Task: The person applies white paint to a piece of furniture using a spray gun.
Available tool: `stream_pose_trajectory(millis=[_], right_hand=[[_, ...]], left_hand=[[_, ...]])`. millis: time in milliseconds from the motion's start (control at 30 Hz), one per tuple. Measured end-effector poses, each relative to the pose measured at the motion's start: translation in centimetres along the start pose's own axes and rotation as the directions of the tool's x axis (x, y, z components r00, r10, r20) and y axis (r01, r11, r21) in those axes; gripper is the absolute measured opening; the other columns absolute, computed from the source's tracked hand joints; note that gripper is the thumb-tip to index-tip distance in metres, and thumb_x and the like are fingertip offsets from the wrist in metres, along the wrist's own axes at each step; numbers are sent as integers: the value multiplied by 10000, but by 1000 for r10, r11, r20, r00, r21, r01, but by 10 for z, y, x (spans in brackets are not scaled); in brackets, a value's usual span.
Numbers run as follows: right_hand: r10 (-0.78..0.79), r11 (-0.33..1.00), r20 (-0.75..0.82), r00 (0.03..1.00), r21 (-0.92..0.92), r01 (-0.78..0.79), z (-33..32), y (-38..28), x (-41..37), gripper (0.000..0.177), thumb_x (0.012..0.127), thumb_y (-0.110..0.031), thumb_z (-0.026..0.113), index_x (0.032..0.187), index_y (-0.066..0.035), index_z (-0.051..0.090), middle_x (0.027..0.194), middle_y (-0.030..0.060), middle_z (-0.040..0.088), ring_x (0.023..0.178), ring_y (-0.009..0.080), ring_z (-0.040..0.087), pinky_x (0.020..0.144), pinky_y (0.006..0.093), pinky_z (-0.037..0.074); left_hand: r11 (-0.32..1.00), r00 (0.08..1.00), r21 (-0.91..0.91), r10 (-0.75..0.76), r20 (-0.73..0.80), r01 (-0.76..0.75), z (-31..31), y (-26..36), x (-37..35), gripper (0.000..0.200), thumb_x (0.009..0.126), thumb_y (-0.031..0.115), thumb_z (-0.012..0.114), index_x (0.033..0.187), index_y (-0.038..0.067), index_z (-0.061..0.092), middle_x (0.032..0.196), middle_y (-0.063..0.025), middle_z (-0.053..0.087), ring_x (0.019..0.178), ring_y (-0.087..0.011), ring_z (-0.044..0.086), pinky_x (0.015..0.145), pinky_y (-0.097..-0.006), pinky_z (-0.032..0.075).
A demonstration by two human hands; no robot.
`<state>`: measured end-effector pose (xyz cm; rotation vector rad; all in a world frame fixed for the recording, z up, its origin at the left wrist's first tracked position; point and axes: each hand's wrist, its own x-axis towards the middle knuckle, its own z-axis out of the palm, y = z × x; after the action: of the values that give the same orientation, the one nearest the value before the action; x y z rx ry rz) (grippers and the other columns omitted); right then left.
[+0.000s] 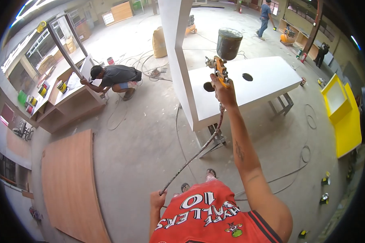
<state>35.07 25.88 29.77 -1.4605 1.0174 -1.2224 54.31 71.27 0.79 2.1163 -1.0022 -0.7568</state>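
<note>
Out in front, my right hand [223, 92] is wrapped round the handle of an orange spray gun [220, 69]. A dark, paint-stained cup [229, 43] sits on top of the gun. From the grip, a speckled air hose [194, 157] runs down to my left hand [157, 200], closed round it beside my red jersey. Beyond the gun lies a white panel [267, 73] with two round holes, propped on metal stands [282, 104]. A tall white upright board [182, 69] joins its left end.
To the left a person [115, 77] crouches by a wooden cabinet [71, 107]. A wood sheet [71, 182] lies on the floor. Hoses [288, 184] trail at right, near a yellow cabinet [344, 121]. Another person [265, 20] stands far back near an orange compressor [287, 39].
</note>
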Motion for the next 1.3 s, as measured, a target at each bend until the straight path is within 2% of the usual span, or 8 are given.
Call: stream_pose_trajectory(millis=[367,533,867,900,933,1033,1133,1300], right_hand=[[124,983,38,992,-140,-117,9,41,27,408,972,-386,652,803,-18,699,526,-19,483,450,90,457,447,279,372],[-59,997,-17,998,54,60,5,13,16,438,971,-392,681,734,-33,600,657,-23,541,586,78,470,548,271,382],[-521,775,-193,831,299,556,-30,-117,-54,317,1040,-390,577,1023,-73,588,483,-54,334,360,55,266,370,251,179],[-519,799,-131,845,277,534,-41,-117,-63,372,1049,-436,536,1105,-69,570,447,-54,283,348,59,246,364,257,163],[-524,740,-122,843,424,522,-47,-117,-72,291,1072,-300,525,1066,-26,623,663,-22,526,396,12,253,372,230,175],[-467,778,-239,851,345,524,-54,-124,-112,268,1063,-304,540,1101,-49,612,643,-44,497,393,14,265,370,236,161],[-323,906,-40,945,277,321,-81,-96,-142,263,1043,-313,567,1126,-66,602,658,-63,470,425,5,283,396,212,158],[54,936,196,979,332,-118,-105,-51,-208,292,1002,-314,621,1151,-63,595,699,-64,508,492,-2,316,436,202,220]], left_hand=[[999,998,3,-54,23,54,5,3,-10,386,913,332,670,762,-24,658,518,-156,453,465,-177,412,479,-397,359],[999,1000,48,-10,-7,10,8,-4,-5,425,918,370,658,767,-28,658,531,-180,465,456,-234,479,494,-420,381],[996,984,-84,8,177,7,21,30,19,494,948,406,645,710,-25,602,506,-105,408,480,-147,406,480,-391,338],[996,978,-94,21,207,-1,25,32,21,497,948,405,651,705,-24,591,511,-84,385,499,-126,378,476,-382,324],[994,971,-105,36,237,-11,29,32,24,501,948,404,658,700,-24,580,515,-62,363,518,-105,349,471,-372,309],[998,952,-26,70,297,-66,46,17,37,529,952,462,626,735,-20,623,547,-152,494,513,-233,492,523,-418,382],[986,922,130,47,385,-104,53,-5,57,531,955,514,585,849,5,695,751,-252,652,712,-400,648,654,-475,475],[960,563,178,-27,826,-216,81,-40,73,518,971,490,600,1171,18,675,1085,-141,721,996,-254,654,903,-407,505]])
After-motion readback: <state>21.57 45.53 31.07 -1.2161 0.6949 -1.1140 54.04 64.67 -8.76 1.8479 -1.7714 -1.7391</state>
